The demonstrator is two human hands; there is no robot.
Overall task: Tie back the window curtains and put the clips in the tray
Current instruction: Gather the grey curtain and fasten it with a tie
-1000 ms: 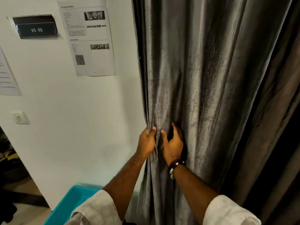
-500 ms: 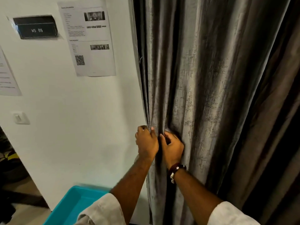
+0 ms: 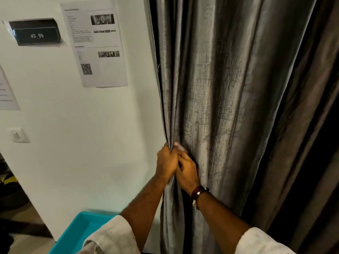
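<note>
A grey textured curtain (image 3: 216, 85) hangs in long folds over the right half of the view. My left hand (image 3: 166, 163) is clenched on the curtain's left edge, beside the wall. My right hand (image 3: 187, 171), a dark bracelet on its wrist, presses against the left one and pinches the neighbouring folds; a small pale tip shows at its fingertips. A turquoise tray (image 3: 77, 233) sits low at the bottom left, below my left sleeve. I can make out no clip for certain.
A white wall (image 3: 82, 143) fills the left, carrying a printed sheet (image 3: 95, 44), a black "WS 05" plate (image 3: 36, 33) and a light switch (image 3: 18, 135). A darker brown curtain panel (image 3: 302, 143) hangs at the far right. A dark opening lies at the lower left.
Both hands have closed from spread fingers into fists on the curtain edge and come together. The folds between them are now bunched tighter.
</note>
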